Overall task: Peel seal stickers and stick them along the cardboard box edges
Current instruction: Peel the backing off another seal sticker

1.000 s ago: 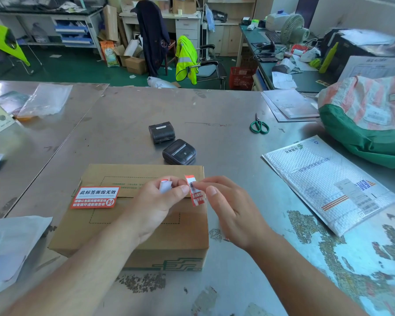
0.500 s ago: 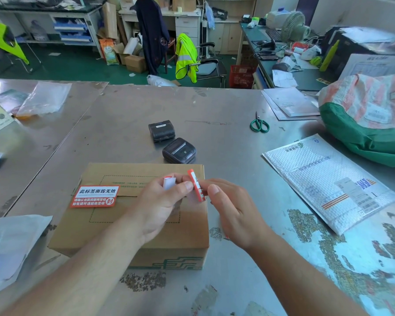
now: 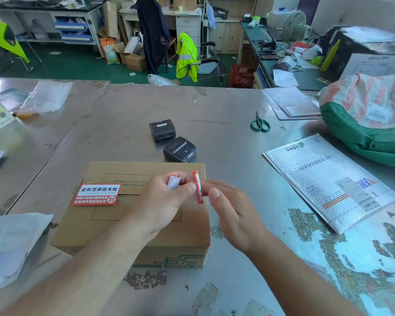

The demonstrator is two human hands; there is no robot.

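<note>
Change: the seal sticker (image 3: 198,188) has swung from face-on to nearly edge-on; it now stands upright over the right edge of the cardboard box (image 3: 132,224) top; it reads as clear of the backing slip (image 3: 174,183), so the peel looks done and placing is next.

Left hand (image 3: 167,199): fingers pinch the backing slip, thumb tip against the sticker; right hand (image 3: 235,213): fingers loosely curled, forefinger tip on the sticker, thumb just beside it; real pinch or not, cannot tell.

The first sticker (image 3: 96,194) already sits across the lid seam at the box's left edge; the right edge is bare.

The box is at the counter (image 3: 214,106) near edge, left of middle.

Counter: bare metal, worn patches near-right; black label printers (image 3: 180,149) just past the box's far edge; green scissors (image 3: 260,124) beyond; bubble mailer (image 3: 328,179) to the right; striped sack (image 3: 363,124) at the right edge.

Room: cluttered desks; hi-vis vest (image 3: 186,55) on a chair; fan (image 3: 293,26).
</note>
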